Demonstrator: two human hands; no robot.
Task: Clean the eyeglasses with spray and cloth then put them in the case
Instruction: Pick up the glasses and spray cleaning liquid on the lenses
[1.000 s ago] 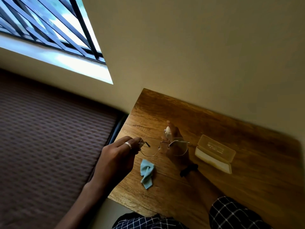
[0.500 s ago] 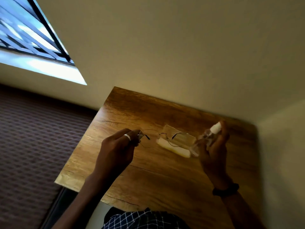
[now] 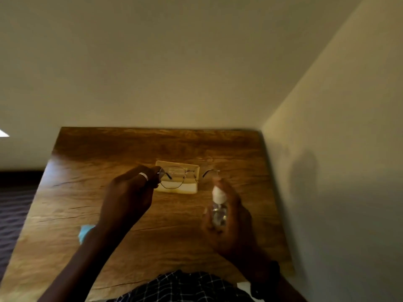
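Bring the nozzle of the spray bottle (image 3: 218,204) round to face the lenses before you press, and aim for a light mist on each lens in turn rather than one heavy squirt, so the liquid doesn't run into the hinges or drip onto the case (image 3: 177,188) below. Hold the eyeglasses (image 3: 173,178) level and a little apart from the nozzle; the frame looks thin and will likely twist if you squeeze it. Your left hand (image 3: 128,192) has its fingers curled in, pinching the eyeglasses at the near end of the frame, and holds them in the air just in front of the case, which seems to lie open on the table (image 3: 174,240). Your right hand (image 3: 234,225) is wrapped round the clear body of the spray bottle, the white top pointing up near the right lens; whether a finger sits on the top I cannot tell. The blue cloth (image 3: 84,232) lies on the table, partly hidden by your left forearm, within reach for the wipe.
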